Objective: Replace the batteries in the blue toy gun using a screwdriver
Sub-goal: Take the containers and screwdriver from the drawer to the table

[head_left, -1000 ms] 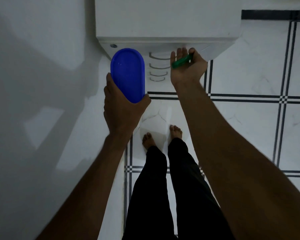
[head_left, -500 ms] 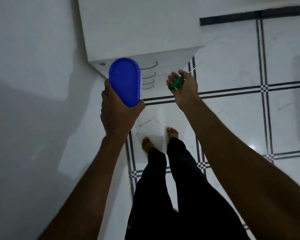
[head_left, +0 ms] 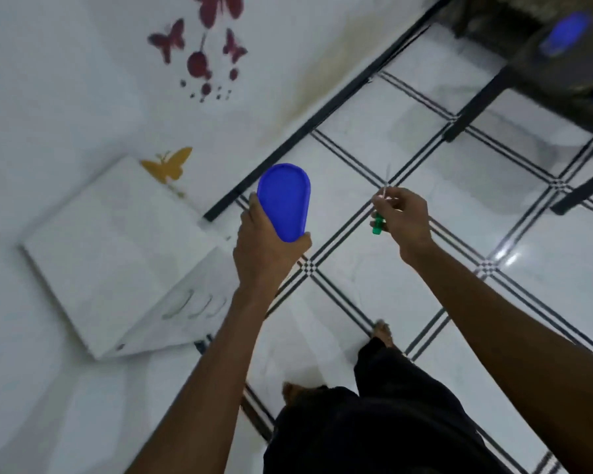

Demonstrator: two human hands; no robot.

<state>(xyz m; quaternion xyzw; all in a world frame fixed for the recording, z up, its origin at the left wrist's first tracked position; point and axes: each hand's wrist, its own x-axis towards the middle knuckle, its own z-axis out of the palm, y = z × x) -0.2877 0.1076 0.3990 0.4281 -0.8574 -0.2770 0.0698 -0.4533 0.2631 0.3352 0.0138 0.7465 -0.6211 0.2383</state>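
**Both hands occupied above tiled floor; blue lid in left, screwdriver in right**

Left hand (head_left: 266,248): fingers and thumb curled round the lower end of a flat, blue, oval plastic lid (head_left: 284,200), which is held upright at arm's length, its rounded top uppermost.

Right hand (head_left: 404,222): fingertips pinch a small screwdriver with a green plastic handle and thin metal shaft (head_left: 381,208). The handle end projects below the fingers; the shaft points up and away. Motion blur obscures the tip.

The two hands are apart, level with one another, both raised over a white tiled floor with black double lines (head_left: 442,295).

Surroundings: a white cabinet with curved handles (head_left: 117,254) stands against a white wall bearing red and yellow butterfly decals (head_left: 199,53). A dark-framed table (head_left: 555,77) occupies the upper right; a blurred blue object (head_left: 566,33) lies on it, identity not determinable. The blue toy gun cannot be confirmed in view.
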